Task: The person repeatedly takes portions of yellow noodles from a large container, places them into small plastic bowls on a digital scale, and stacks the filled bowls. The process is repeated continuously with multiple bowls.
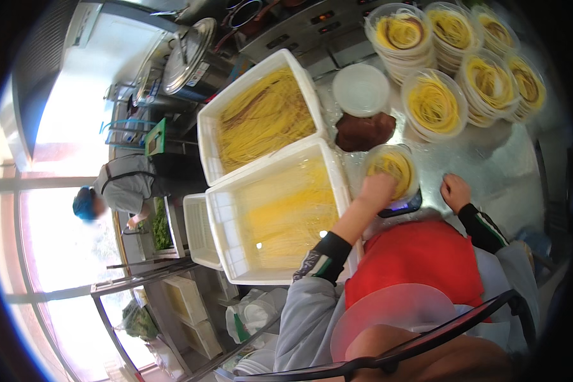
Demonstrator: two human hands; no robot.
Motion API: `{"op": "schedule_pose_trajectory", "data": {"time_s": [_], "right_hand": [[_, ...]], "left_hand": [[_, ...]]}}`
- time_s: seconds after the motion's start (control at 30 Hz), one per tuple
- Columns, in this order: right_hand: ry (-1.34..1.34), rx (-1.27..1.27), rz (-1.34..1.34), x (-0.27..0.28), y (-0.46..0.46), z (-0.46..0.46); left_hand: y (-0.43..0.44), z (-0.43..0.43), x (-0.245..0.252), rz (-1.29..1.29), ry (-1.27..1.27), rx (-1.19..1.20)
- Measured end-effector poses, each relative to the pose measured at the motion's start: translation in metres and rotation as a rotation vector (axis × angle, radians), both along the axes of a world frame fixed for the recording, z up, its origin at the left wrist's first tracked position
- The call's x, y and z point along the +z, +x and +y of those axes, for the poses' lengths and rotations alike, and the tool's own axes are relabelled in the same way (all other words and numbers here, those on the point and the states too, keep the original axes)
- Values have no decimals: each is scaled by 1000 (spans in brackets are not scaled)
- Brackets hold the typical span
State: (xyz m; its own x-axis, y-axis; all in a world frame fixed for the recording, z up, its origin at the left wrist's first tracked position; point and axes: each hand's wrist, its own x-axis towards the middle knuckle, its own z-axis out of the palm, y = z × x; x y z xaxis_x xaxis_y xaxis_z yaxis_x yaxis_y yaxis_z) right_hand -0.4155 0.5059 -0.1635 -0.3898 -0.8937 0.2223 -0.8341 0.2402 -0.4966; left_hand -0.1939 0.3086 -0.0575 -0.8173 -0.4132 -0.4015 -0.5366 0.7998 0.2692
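My left hand [381,186] reaches into a clear plastic bowl [412,164] and touches the yellow noodles [397,167] in it. Its fingertips are hidden, so I cannot tell whether they grip any strands. Under the bowl sits a small dark digital scale [401,206] with a lit display. To the right of the bowl, my right hand [456,192] is curled into a loose fist with nothing visible in it. Left of my left hand is a white plastic crate [212,210] of pale yellow noodles, with wet-looking clear film over part of it.
Beyond it stands another white crate [205,138] holding yellow and brown strands. Stacked noodle-filled bowls [434,107] crowd the metal table's [487,157] far right. A brown cloth-like item [365,131] lies beside a stack of clear lids or bowls [360,90]. Another person [129,184] bends over greens [161,224].
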Motion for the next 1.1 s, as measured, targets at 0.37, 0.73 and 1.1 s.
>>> {"op": "schedule_pose_trajectory", "data": {"time_s": [0.37,0.73,1.1], "right_hand": [[82,51,-6,1,-3,-2],[32,42,59,-22,-8,5],[62,37,112,-19,-5,6]], "left_hand": [[10,-56,37,380,121,27],[198,-375,2,22,-410,804],[184,-420,6,-241,-292,834]]}}
